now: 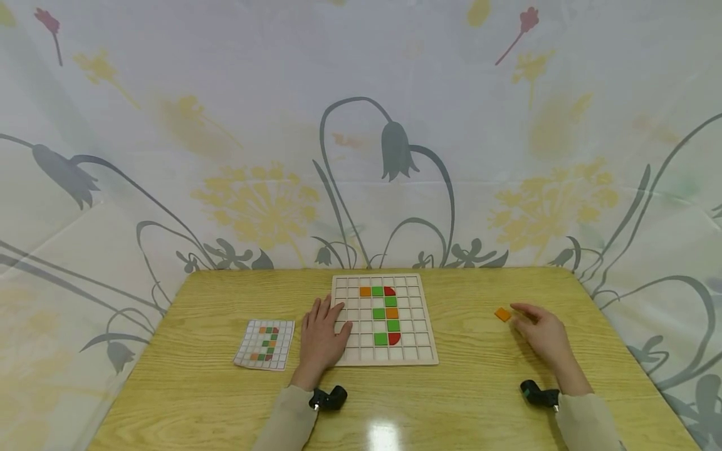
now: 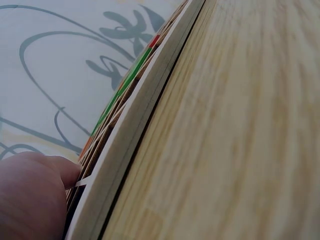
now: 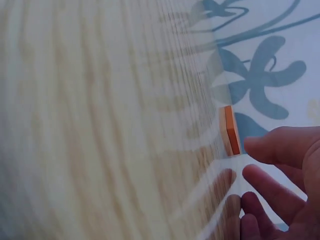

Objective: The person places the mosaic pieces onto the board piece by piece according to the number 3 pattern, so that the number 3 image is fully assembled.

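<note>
My left hand [image 1: 321, 335] rests on the left side of the white gridded board [image 1: 423, 351], fingers extended and thumb spread over the squares. In the left wrist view, part of that hand lies at the board's raised rim [image 2: 125, 135]. Green, orange and red tiles sit in the grid, among them a green tile [image 1: 380, 339] and a rounded red tile [image 1: 394, 339] in the lower row. Beside a loose orange tile [image 1: 502, 314] on the table is my right hand [image 1: 544, 335]. Its fingertips are right by the tile [image 3: 231, 131], not closed round it.
A paper card [image 1: 244, 355] printted with a similar coloured grid pattern lies left of the board. The wooden table [image 1: 468, 401] ends at a flower-printed cloth [image 1: 271, 125] behind and at both sides. Black devices are strapped to both wrists.
</note>
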The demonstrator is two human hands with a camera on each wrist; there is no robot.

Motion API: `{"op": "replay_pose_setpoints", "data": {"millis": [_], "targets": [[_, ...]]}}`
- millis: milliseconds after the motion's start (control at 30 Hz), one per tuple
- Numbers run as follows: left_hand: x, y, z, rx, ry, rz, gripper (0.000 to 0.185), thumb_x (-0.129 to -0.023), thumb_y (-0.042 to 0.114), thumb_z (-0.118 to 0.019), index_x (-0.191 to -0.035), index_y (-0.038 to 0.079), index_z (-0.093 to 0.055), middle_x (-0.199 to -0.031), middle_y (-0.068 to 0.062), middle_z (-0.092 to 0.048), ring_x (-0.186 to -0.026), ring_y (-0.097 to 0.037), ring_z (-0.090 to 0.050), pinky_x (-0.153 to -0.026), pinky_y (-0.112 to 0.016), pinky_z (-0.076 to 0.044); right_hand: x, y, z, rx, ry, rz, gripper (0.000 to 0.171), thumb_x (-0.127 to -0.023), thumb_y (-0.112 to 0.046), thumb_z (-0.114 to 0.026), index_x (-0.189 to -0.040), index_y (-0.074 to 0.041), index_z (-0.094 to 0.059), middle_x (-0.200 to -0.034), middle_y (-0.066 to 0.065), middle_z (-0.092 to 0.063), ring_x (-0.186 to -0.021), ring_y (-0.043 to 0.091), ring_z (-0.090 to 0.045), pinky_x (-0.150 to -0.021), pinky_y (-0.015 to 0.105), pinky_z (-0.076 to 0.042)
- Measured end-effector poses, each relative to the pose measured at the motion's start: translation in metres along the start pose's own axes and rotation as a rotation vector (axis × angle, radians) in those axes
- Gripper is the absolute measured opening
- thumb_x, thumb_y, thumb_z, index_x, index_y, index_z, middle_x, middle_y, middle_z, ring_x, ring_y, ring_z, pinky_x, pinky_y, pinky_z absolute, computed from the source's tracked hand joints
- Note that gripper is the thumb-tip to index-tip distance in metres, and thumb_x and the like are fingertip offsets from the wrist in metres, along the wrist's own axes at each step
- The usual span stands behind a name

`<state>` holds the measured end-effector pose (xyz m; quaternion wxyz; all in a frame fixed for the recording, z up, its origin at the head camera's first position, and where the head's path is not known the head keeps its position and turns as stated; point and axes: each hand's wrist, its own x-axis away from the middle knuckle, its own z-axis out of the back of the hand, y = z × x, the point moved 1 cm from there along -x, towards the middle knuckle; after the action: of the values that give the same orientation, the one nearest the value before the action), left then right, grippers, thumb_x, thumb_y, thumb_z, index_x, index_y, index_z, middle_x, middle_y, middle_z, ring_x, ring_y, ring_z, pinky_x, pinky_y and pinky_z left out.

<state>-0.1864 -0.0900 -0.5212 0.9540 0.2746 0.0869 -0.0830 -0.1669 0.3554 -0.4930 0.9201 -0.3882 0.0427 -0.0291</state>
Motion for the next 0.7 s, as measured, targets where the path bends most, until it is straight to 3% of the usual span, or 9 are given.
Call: {"op": "replay_pose_setpoints", "data": {"millis": [200,700], "targets": [[0.0017,0.0036,0.0023,0.012,0.011,-0.008,0.047,-0.099,0.034,-0.060,-0.139,0.011,-0.058,-0.155,-0.016,-0.038,-0.146,-0.040,-0.024,-0.114,-0.060,-0.020,0.0015,0.0024,0.0000,0.010,-0.039,-0.038,0.050,-0.098,-0.021,-0.064,-0.138,0.007,-0.054,-0.142,0.036,-0.044,-0.130,0.056,-0.038,-0.102,0.066,-0.033],[0.0012,0.0019,0.0025,0.003,0.012,-0.012,0.047,-0.098,0.034,-0.060,-0.139,0.011,-0.058,-0.155,-0.016,-0.038,-0.146,-0.040,-0.025,-0.113,-0.061,-0.021,-0.0051,-0.0018,-0.0069,-0.073,-0.037,-0.105,0.050,-0.095,-0.019,-0.068,-0.137,0.006,-0.056,-0.142,0.034,-0.046,-0.132,0.054,-0.036,-0.104,0.065,-0.030]]}}
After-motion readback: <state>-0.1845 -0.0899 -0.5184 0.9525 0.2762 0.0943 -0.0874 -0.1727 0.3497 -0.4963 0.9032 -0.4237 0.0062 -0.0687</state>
